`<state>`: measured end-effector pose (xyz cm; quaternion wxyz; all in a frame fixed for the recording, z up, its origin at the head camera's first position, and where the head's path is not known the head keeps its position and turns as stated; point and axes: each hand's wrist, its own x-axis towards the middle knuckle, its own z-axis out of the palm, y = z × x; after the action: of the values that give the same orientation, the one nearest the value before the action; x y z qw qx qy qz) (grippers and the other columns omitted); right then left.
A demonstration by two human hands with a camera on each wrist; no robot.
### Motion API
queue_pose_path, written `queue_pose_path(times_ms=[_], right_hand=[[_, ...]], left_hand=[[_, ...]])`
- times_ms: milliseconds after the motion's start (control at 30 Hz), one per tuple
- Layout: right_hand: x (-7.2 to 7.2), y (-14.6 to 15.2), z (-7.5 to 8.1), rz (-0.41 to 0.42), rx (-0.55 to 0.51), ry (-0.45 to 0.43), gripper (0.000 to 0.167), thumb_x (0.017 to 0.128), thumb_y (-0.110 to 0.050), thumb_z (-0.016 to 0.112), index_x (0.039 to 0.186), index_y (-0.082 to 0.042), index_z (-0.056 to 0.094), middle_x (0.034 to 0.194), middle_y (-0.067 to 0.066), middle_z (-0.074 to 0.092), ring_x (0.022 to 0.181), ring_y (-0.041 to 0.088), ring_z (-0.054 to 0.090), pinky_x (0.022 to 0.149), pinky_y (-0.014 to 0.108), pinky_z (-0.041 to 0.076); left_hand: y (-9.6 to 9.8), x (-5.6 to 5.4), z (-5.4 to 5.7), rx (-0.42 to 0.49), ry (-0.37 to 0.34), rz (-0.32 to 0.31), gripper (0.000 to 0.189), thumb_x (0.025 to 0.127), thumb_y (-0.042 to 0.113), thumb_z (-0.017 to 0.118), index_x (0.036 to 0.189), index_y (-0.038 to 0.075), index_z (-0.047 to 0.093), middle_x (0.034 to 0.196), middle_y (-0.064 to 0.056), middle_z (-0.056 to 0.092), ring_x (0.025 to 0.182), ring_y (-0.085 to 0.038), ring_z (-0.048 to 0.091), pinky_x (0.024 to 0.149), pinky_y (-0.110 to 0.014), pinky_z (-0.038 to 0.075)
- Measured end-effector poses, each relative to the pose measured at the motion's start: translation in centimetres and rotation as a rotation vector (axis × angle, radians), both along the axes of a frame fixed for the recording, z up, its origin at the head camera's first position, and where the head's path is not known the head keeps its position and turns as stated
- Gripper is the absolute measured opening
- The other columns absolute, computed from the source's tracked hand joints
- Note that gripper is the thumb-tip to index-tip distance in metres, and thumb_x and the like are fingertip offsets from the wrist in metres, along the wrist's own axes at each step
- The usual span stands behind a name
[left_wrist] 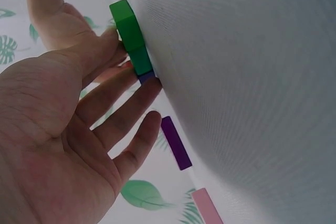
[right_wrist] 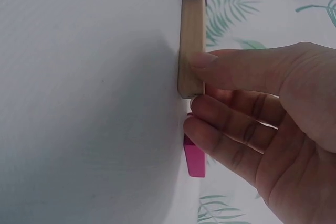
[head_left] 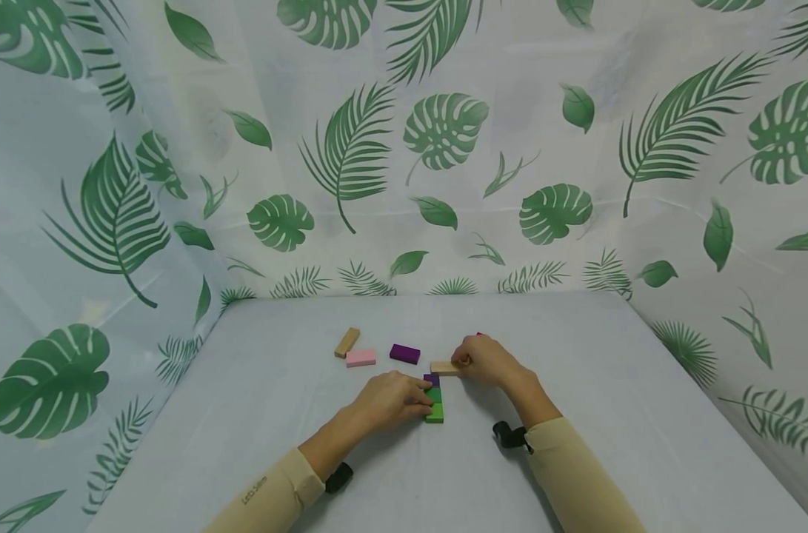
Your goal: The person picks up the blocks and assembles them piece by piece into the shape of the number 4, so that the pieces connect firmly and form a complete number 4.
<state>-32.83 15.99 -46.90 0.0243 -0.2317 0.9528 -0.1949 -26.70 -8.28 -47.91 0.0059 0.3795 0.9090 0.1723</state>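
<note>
A short column of a light green block [head_left: 434,415], a darker green block [head_left: 435,395] and a blue-purple block [head_left: 432,378] lies on the white table. My left hand [head_left: 386,400] reaches over it from the left, its thumb and fairly straight fingers touching the sides and tops of these blocks. At the column's far end a plain wooden block [head_left: 445,368] lies crosswise, its left end right at the blue-purple one. My right hand [head_left: 489,360] pinches the wooden block's right end, thumb [right_wrist: 203,60] on the near face, index finger mostly hidden behind.
Farther back lie a purple block [head_left: 405,354], a pink block [head_left: 361,358] and another wooden block [head_left: 347,342] beside the pink one. A magenta block [right_wrist: 195,160] sits beyond my right hand, mostly covered in the head view. Leaf-print cloth [head_left: 437,222] walls the table's back and sides.
</note>
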Motion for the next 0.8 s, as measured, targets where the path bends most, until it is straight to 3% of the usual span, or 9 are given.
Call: queue_pose_path(times_ms=[367, 800], right_hand=[[-0.04, -0.47, 0.42, -0.022, 0.012, -0.037, 0.015, 0.087, -0.008, 0.083, 0.102, -0.008, 0.083, 0.091, 0.001, 0.075, 0.081, 0.014, 0.058, 0.084, 0.041, 0.052], [0.30, -0.70, 0.46, -0.003, -0.042, -0.049, 0.017, 0.087, -0.005, 0.082, 0.103, -0.005, 0.082, 0.096, 0.003, 0.074, 0.083, 0.016, 0.058, 0.079, 0.039, 0.054]], left_hand=[[0.02, 0.06, 0.01, 0.006, -0.006, 0.000, 0.019, 0.096, 0.032, 0.076, 0.112, 0.024, 0.083, 0.135, 0.004, 0.071, 0.122, -0.014, 0.069, 0.098, -0.031, 0.057], [0.06, 0.05, 0.05, 0.000, -0.010, -0.002, 0.019, 0.097, 0.031, 0.075, 0.112, 0.023, 0.083, 0.135, 0.003, 0.070, 0.122, -0.015, 0.069, 0.099, -0.033, 0.057]])
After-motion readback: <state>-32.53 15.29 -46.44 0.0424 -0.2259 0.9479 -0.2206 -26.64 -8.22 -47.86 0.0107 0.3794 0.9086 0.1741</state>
